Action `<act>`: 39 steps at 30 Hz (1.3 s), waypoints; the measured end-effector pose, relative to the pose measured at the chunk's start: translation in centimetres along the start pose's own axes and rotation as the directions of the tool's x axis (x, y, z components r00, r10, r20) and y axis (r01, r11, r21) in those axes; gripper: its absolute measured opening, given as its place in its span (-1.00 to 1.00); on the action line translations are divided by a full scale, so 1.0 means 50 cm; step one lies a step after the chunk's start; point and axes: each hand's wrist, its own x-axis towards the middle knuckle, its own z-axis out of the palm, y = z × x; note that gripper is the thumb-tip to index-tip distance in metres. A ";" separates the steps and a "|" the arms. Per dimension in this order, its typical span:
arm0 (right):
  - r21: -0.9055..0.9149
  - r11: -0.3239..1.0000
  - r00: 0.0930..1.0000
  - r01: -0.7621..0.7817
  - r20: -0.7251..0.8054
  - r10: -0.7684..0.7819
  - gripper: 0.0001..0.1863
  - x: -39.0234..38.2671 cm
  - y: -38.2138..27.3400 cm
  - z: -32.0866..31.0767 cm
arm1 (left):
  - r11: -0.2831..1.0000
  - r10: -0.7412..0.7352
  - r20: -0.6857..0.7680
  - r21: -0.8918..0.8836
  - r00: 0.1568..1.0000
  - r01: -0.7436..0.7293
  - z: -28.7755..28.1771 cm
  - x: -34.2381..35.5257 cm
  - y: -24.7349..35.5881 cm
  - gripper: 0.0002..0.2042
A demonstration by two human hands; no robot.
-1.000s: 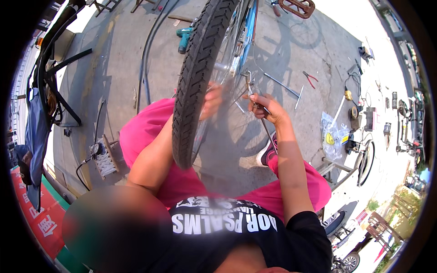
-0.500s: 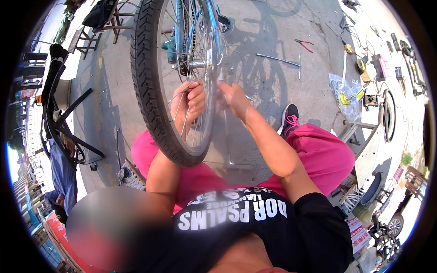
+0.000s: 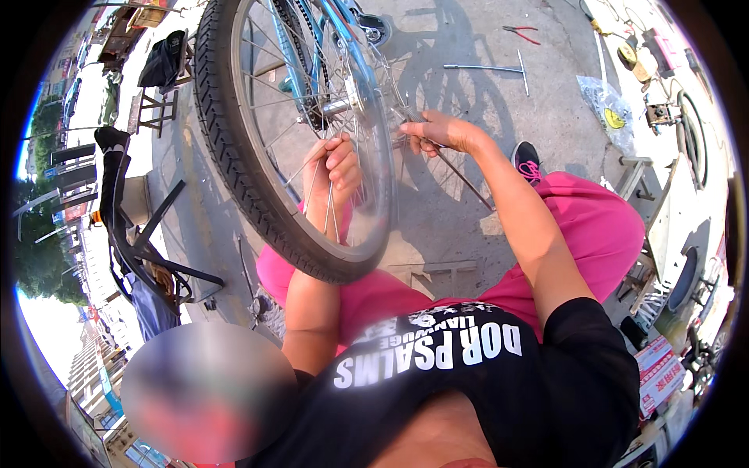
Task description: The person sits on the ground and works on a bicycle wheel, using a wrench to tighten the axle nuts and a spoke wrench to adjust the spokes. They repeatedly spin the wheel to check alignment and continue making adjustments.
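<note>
A bicycle wheel (image 3: pixel 222 148) with a black knobby tyre and thin metal spokes stands upright in front of me, joined to a blue bicycle frame (image 3: pixel 336 22). My left hand (image 3: pixel 334 168) reaches in among the spokes just below the hub (image 3: pixel 335 107); its fingers are curled closed round spokes, though the fingertips' exact hold is partly hidden. On the wheel's right side, my right hand (image 3: pixel 442 132) pinches a thin dark metal rod (image 3: pixel 466 182), which slants down to the right from under the fingers. That hand's fingertips are close to the spokes.
On the concrete to the right lie a T-handled wrench (image 3: pixel 488 69) and red-handled pliers (image 3: pixel 521 34). A clear plastic bag (image 3: pixel 605 113) and scattered tools are farther right. A black metal frame (image 3: pixel 136 234) and small stool (image 3: pixel 160 109) stand left.
My right hand has moved right, a little away from the wheel, and the rod in it has swung from near-vertical to a slant. The left hand stays among the spokes. My view has shifted.
</note>
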 end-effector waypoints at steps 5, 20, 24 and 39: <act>0.005 0.999 0.989 -0.037 0.144 0.035 -0.57 0.017 0.010 -0.071 | 1.000 -0.008 0.007 -0.007 1.000 0.008 -0.001 0.001 -0.003 -0.81; -0.141 0.983 0.992 -0.114 -0.076 0.104 -0.62 0.014 0.002 -0.040 | 0.999 -0.038 0.006 -0.017 0.999 0.038 -0.004 0.000 0.005 -0.79; 0.081 0.991 0.989 -0.106 0.110 0.097 -0.59 -0.014 -0.036 -0.045 | 0.999 -0.027 -0.007 -0.021 1.000 0.027 0.008 -0.004 0.003 -0.79; 0.883 0.390 0.951 -0.260 0.164 0.262 -0.59 0.008 -0.123 0.103 | 1.000 -0.014 -0.067 -0.015 0.998 0.013 0.009 -0.003 0.003 -0.84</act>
